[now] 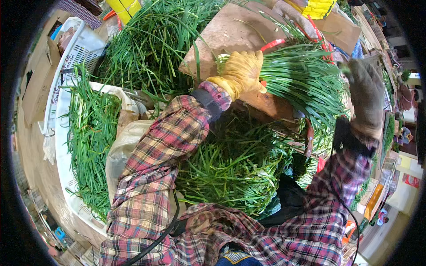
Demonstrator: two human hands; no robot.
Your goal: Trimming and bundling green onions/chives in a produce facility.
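Note:
My left hand (242,71), in a yellow leather glove, grips a thick bundle of long green chives (301,75) near its pale cut ends, pressing it on a brown wooden board (230,31). A red band (273,43) loops around the bundle just beside that glove. My right hand (366,95), in a dark grey glove, is raised at the bundle's leafy end with its fingers curled; whether it holds anything is unclear. Both sleeves are plaid.
Loose chives lie heaped in my lap (230,168), behind the board (151,44) and in a white plastic crate (62,146) on the left. A cardboard box (37,84) stands at far left. Another person's yellow jacket (317,8) shows beyond the board.

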